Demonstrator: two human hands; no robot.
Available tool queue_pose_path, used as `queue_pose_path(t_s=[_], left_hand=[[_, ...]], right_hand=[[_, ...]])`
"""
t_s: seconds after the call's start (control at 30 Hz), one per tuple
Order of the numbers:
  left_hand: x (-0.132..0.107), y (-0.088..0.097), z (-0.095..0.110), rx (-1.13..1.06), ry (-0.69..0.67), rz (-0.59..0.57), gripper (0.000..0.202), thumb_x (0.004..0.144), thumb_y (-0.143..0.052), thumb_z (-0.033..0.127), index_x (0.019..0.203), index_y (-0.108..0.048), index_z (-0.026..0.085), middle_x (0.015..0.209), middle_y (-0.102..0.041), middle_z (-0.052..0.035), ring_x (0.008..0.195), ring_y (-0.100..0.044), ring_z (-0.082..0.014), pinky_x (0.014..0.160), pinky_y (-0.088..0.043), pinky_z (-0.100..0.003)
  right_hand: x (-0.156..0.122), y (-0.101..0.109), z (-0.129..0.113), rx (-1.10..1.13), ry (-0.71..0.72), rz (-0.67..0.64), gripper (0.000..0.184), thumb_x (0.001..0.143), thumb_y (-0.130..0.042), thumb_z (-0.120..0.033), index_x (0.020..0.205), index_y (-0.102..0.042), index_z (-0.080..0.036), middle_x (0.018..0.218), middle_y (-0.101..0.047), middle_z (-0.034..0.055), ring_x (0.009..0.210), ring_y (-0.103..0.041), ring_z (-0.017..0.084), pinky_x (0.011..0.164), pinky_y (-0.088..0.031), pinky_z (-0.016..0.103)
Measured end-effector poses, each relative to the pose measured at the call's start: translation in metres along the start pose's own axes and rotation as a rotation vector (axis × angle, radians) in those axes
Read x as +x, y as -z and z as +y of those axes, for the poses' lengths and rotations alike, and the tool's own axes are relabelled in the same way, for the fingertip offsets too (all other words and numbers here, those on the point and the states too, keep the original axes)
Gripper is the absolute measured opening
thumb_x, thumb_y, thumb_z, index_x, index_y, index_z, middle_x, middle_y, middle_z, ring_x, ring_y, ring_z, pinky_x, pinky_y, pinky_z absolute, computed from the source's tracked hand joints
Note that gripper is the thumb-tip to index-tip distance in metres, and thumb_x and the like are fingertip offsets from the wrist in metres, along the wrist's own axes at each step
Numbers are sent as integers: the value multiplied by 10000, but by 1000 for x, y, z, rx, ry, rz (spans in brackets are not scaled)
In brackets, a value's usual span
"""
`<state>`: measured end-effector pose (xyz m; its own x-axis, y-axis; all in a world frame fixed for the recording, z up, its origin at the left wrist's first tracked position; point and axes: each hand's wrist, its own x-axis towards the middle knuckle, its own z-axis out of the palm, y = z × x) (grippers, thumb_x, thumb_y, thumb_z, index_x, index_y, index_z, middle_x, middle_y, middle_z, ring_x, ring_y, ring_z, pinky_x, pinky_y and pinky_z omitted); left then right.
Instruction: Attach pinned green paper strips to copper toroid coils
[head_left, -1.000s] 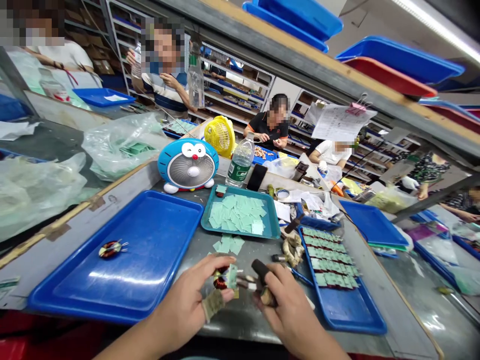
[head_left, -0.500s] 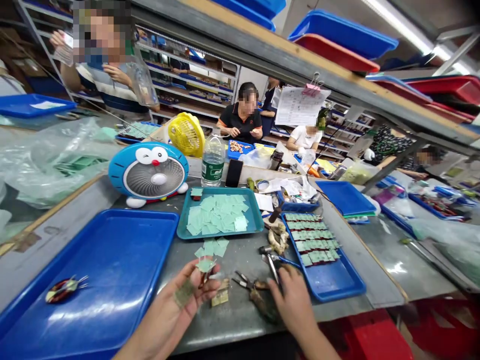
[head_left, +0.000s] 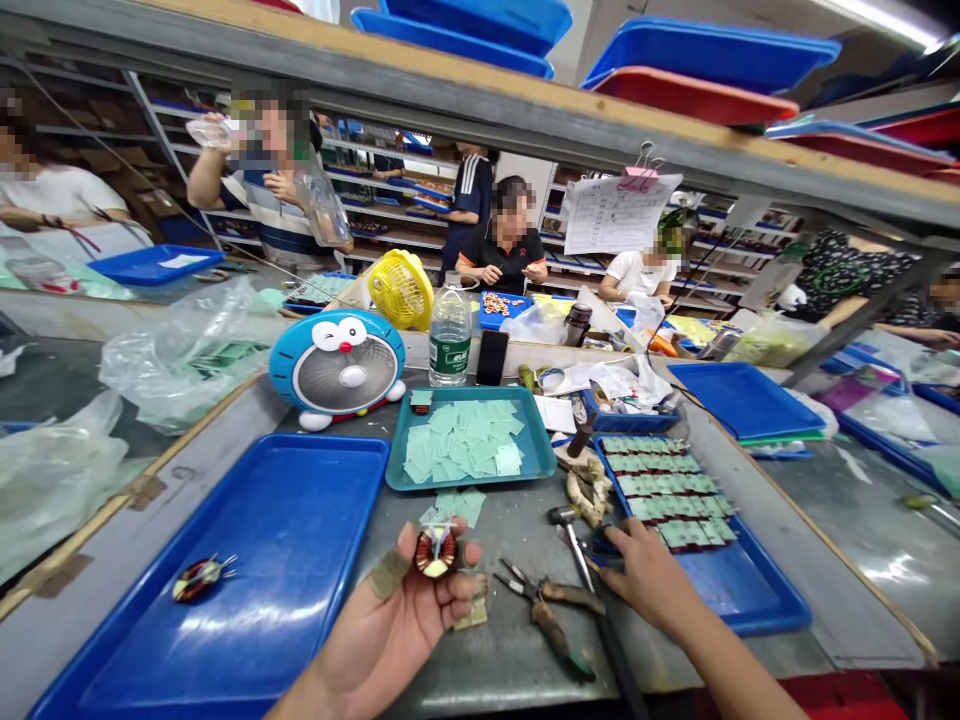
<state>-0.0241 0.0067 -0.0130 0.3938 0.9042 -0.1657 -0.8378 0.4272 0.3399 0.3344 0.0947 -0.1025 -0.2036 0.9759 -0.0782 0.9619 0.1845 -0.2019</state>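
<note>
The left hand (head_left: pixel 394 625) lies palm up, thumb and fingers curled around a copper-wound toroid coil (head_left: pixel 436 551). Right of the coil lie pliers (head_left: pixel 547 605), then the right hand (head_left: pixel 652 570), its grip unclear, touching a blue tray (head_left: pixel 757 600) of green circuit boards (head_left: pixel 660 480).

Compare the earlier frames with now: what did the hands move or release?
The right hand has let go of the pliers, which lie on the bench, and has moved right to the edge of the blue tray of green boards. The left hand has turned palm up, holding a copper-wound toroid coil. The teal tray of green cards stayed put.
</note>
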Motion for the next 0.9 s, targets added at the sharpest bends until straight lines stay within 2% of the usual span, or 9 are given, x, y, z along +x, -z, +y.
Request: queue_pose_path(t_s=[0.1, 0.17, 0.33, 0.43, 0.53, 0.6, 0.63, 0.73, 0.9], left_hand=[[-1, -1, -1, 19, -18, -6, 423, 998, -622, 484, 1214, -764, 149, 1129, -785, -147, 884, -757, -193, 868, -581, -318], [-1, -1, -2, 28, -36, -19, 399, 1013, -607, 456, 1207, -767, 145, 1172, -776, -159, 881, -758, -190, 867, -580, -317], [0, 1, -1, 42, -102, -34, 348, 1025, -604, 389, 1194, -772, 135, 1270, -738, -197, 888, -757, -192, 892, -575, -334], [3, 2, -1, 59, -137, -16, 333, 1017, -621, 368, 1244, -749, 160, 1310, -719, -195, 920, -754, -207, 902, -571, -356], [5, 4, -2, 103, -162, 1, 354, 1012, -627, 375, 1285, -720, 169, 1346, -695, -197, 970, -735, -227, 897, -561, -368], [5, 5, -5, 157, -194, 19, 354, 1012, -624, 372, 1301, -699, 182, 1388, -667, -193, 1018, -717, -234, 909, -546, -362], [5, 5, -6, 188, -213, 30, 348, 1013, -623, 369, 1307, -688, 196, 1401, -658, -182, 1044, -707, -233, 922, -537, -355], [3, 3, -9, 267, -269, 60, 329, 1014, -620, 371, 1316, -654, 245, 1410, -652, -127, 1180, -645, -232, 986, -499, -334], [-4, -5, -12, 385, -350, 50, 341, 1010, -615, 395, 1330, -608, 276, 1466, -590, -82, 1369, -487, -278, 1076, -430, -362]], right_hand=[[2, 4, -2, 57, 57, -2, 520, 656, -668, -144, 1172, -723, -148, 1194, -653, 180, 1108, -583, 390, 988, -403, 495], [0, 9, -4, 141, 84, 3, 467, 648, -649, -152, 1108, -731, -158, 1128, -683, 165, 1103, -583, 385, 999, -390, 508], [-10, 25, -3, 466, -13, 134, 412, 732, -670, -386, 1089, -677, -180, 1176, -669, 149, 1146, -588, 345, 1034, -415, 469], [-19, 33, -22, 697, -190, 231, 514, 899, -506, -544, 1233, -571, -159, 1164, -676, 148, 1096, -639, 326, 960, -489, 477], [-33, 46, -71, 996, -221, 90, 520, 1006, -302, -569, 1272, -510, -173, 1016, -709, 97, 839, -699, 272, 651, -557, 384], [-42, 62, -112, 1248, -115, -266, 431, 978, -413, -514, 1215, -535, -176, 1052, -690, 119, 803, -675, 271, 578, -518, 362], [-46, 71, -132, 1158, 4, -311, 352, 958, -489, -444, 1179, -570, -182, 1049, -679, 113, 828, -659, 262, 638, -519, 369], [-49, 95, -178, 603, 351, 18, 157, 911, -556, -264, 1036, -618, -192, 1041, -625, 107, 956, -586, 303, 837, -460, 478], [-43, 109, -212, 159, 432, 316, 106, 904, -559, -191, 991, -607, -228, 979, -587, 75, 869, -501, 300, 758, -357, 438]])
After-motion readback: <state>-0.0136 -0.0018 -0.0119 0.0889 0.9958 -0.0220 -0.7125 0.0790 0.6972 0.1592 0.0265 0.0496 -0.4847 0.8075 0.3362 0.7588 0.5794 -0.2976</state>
